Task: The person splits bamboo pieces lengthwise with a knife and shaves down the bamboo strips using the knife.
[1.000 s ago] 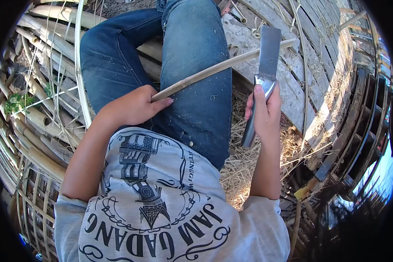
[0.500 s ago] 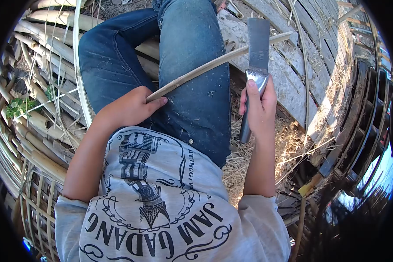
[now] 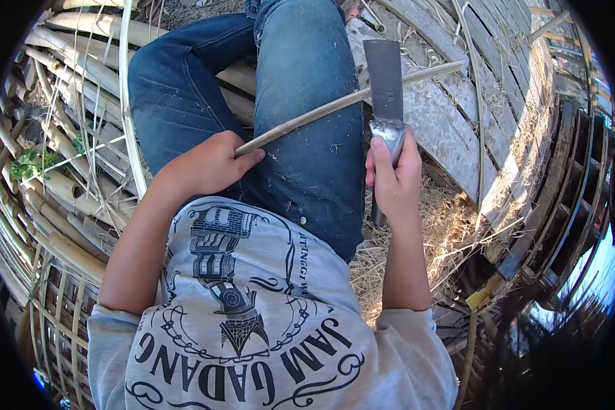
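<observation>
Holding pale strip (image 3: 335,107) left, broad-bladed knife (image 3: 385,82) right

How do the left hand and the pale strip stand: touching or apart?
Touching. The head view shows the left hand closed around the pale strip at its near end.

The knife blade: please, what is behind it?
The pale strip passes behind the knife blade, showing on both sides. The stretch directly covered cannot be seen, nor whether they touch.
</observation>
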Motion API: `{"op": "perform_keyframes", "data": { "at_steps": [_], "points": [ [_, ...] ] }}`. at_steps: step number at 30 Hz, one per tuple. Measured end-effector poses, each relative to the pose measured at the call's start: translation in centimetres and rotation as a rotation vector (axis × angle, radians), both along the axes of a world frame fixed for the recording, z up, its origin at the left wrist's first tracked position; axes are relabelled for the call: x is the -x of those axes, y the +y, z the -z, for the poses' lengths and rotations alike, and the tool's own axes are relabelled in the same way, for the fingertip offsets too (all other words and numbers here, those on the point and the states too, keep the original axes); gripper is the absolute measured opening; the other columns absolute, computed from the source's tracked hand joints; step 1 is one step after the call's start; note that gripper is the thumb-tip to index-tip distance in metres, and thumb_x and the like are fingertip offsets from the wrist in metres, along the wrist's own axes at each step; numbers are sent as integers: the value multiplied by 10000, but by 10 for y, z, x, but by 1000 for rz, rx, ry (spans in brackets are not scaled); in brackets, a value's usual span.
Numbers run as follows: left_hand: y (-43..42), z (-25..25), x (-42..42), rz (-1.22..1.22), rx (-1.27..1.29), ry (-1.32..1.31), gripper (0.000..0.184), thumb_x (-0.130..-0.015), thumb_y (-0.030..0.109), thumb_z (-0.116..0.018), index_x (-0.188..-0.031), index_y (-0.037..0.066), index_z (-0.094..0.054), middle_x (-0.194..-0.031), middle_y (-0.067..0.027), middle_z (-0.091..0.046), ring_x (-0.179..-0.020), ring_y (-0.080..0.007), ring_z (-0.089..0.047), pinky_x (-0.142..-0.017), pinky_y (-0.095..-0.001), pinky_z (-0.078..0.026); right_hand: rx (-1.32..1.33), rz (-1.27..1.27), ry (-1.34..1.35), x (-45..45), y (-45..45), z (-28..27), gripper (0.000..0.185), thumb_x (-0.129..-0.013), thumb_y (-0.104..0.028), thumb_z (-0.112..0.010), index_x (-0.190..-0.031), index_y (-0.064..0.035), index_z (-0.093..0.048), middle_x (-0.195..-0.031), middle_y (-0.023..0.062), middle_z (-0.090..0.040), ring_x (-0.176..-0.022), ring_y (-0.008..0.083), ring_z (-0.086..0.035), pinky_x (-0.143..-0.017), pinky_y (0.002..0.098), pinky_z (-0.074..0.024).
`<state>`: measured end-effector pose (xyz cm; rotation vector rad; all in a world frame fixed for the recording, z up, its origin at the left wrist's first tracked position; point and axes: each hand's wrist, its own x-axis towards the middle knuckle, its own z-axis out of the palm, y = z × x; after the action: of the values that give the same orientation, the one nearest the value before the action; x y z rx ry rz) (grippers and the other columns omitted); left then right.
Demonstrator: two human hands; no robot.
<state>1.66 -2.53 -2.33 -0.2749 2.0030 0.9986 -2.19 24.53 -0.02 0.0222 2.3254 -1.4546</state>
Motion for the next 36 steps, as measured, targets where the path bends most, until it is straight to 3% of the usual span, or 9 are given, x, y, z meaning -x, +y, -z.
{"op": "perform_keyframes", "data": {
  "at_steps": [6,8,12,16,19,25,28,30,36],
  "points": [
    [-3,-5,6,37,0,-117,549,-901,469,-613,-935,-79,-629,-821,-205,-627,-778,-258,-625,-724,-355,-482,-91,-173,54,-10,-6,3,218,-941,-187,-564,-1003,6,-483,-635,120,-574,-514,208,-599,-503,330,-463],
    [-1,-2,6,50,-61,-114,544,-902,464,-615,-927,-79,-629,-788,-196,-626,-749,-255,-620,-704,-366,-477,41,93,-127,-9,-8,1,233,-922,-181,-586,-1002,14,-487,-674,188,-588,-607,316,-654,-573,390,-484],
    [-3,1,-1,4,-24,-43,544,-904,458,-614,-918,-86,-626,-756,-190,-621,-722,-250,-614,-684,-376,-472,-195,-270,121,-10,-9,-9,239,-935,-209,-578,-971,8,-484,-645,151,-581,-570,283,-633,-540,374,-463],
    [2,-4,5,33,-47,-98,550,-903,460,-614,-904,-90,-624,-772,-195,-623,-740,-252,-615,-698,-372,-471,-137,-57,-22,-3,-7,-8,235,-936,-207,-578,-957,5,-478,-642,151,-574,-581,276,-638,-544,349,-457],
    [-1,-1,-1,15,-19,-89,554,-903,466,-611,-906,-88,-625,-785,-197,-625,-754,-253,-615,-708,-365,-472,-138,-174,36,-9,-8,-9,231,-943,-205,-573,-955,4,-476,-602,97,-532,-516,183,-555,-512,328,-434],
    [5,1,0,-25,-71,-86,569,-897,479,-615,-940,-89,-617,-791,-190,-628,-765,-252,-616,-722,-351,-475,-128,-166,-32,-8,-12,-6,215,-941,-199,-569,-948,3,-493,-605,108,-545,-520,205,-584,-517,348,-446],
    [1,-2,1,-6,-56,-96,577,-892,488,-619,-942,-87,-615,-798,-186,-632,-770,-250,-616,-725,-349,-475,-212,-315,183,-10,-15,-4,221,-933,-197,-576,-949,5,-489,-629,148,-571,-556,282,-624,-532,368,-454],
    [5,-4,4,2,-63,-99,580,-890,492,-619,-937,-86,-614,-801,-185,-634,-771,-247,-616,-724,-350,-475,-88,-54,-41,-5,-16,-3,235,-920,-198,-586,-955,9,-482,-666,207,-592,-635,394,-642,-556,401,-466],
    [5,5,-7,-38,-27,25,525,-898,483,-616,-827,-37,-607,-687,-123,-602,-657,-187,-577,-627,-332,-459,-246,-350,126,-6,-20,-10,246,-895,-196,-609,-960,15,-501,-707,224,-621,-681,426,-635,-564,431,-482]
  ]
}}
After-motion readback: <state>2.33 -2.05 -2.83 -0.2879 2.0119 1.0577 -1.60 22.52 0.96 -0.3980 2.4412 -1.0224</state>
